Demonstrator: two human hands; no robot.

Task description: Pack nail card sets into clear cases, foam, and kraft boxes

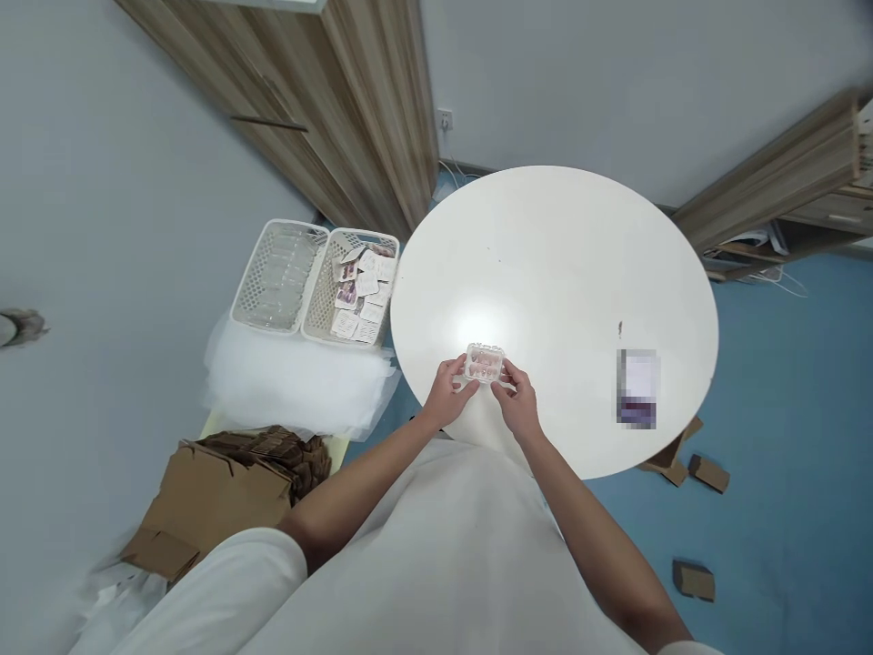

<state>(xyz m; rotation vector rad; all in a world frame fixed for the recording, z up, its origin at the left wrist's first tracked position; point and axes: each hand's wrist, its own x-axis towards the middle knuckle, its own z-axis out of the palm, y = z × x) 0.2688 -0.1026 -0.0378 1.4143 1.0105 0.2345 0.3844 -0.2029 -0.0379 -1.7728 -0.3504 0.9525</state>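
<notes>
A small clear plastic case with pinkish contents is between my two hands, near the front edge of the round white table. Fingers and thumb of my left hand close on its left side. On the opposite side, my right hand grips the case in the same way. What exactly lies inside the case is too small to make out. Whether the case touches the tabletop, I cannot tell.
To the left stand a white basket of clear plastic packaging and a white basket of printed cards. Below them lie translucent sheets and a cardboard box. A pixelated item rests at the table's right; small brown boxes are on the floor.
</notes>
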